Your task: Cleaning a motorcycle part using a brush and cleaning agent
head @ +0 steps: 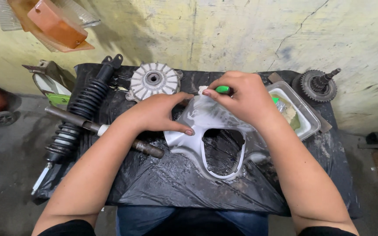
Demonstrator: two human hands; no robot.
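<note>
Both hands on white plastic cover, desk.
We press left hand flat, open; right hand grips green-handled tool.

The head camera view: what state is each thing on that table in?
White plastic cover: flat, wet-looking, pinned by left hand.
Green-handled tool: gripped in right hand.
Shock absorber: lying down, untouched.
Finned hub: lying flat.
Tray: holding liquid.
Gear shaft: at table edge.

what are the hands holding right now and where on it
The right hand grips a green-handled tool by its handle. The left hand presses flat on the upper left edge of the white plastic cover, steadying it rather than gripping.
</note>
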